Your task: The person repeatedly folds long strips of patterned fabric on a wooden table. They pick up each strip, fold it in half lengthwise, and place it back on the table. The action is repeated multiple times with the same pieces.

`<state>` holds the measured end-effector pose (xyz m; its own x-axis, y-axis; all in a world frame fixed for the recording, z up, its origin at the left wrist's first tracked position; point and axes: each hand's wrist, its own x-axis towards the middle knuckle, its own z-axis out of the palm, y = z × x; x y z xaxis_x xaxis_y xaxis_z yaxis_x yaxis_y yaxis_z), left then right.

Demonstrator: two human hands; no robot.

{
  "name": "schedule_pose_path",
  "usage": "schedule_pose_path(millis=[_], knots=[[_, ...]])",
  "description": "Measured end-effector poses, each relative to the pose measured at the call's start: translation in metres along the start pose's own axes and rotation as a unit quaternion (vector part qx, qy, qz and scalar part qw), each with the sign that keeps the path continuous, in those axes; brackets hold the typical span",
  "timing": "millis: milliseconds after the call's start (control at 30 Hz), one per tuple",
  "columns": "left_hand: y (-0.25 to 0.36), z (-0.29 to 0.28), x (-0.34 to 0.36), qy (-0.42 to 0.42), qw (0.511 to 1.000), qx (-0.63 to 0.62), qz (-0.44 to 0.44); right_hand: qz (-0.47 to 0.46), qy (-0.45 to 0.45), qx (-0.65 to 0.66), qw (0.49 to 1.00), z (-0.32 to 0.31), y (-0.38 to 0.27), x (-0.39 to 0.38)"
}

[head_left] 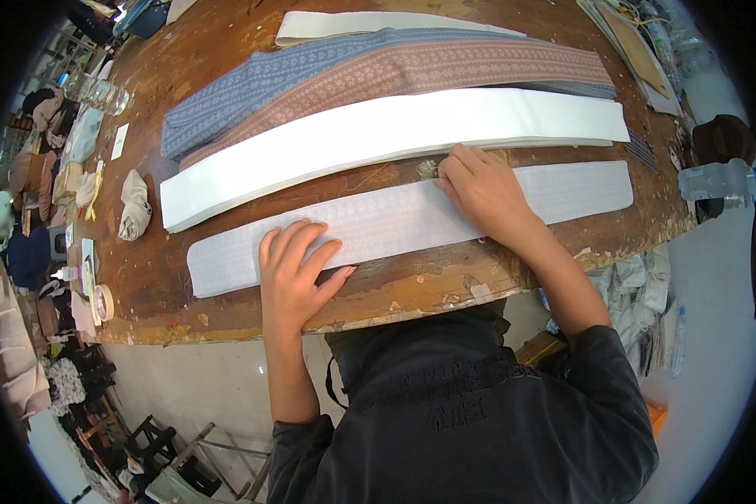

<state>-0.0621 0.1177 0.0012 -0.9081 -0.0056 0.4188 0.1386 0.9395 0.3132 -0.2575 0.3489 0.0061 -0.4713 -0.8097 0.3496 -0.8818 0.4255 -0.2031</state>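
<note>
The left hand, fingers spread, gripping nothing, rests on a pale grey-lilac fabric strip, long, faintly patterned, round-cornered, lying flat along the wooden table's near side; rightward, the right hand curls at its far edge, whether pinching I cannot tell.

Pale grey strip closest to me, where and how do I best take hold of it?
Likely grip the pale grey strip by both short ends, one hand coming from each side, thumb above and fingers slid beneath. It lies flat, long and thin, so a single grip may let it sag. Both ends are uncovered, with bare tabletop beyond them.
</note>
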Motion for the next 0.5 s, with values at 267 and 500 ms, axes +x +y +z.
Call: schedule_pose_path(millis=[267,500], knots=[[-0.001,0.0,-0.001,-0.007,1.0,0.014,-0.005,0.019,0.031,-0.012,0.999,-0.008,-0.001,-0.01],[0.0,-0.018,-0.011,-0.11,0.989,0.086,-0.043,0.053,-0.092,-0.083,0.991,-0.046,0.022,-0.068]])
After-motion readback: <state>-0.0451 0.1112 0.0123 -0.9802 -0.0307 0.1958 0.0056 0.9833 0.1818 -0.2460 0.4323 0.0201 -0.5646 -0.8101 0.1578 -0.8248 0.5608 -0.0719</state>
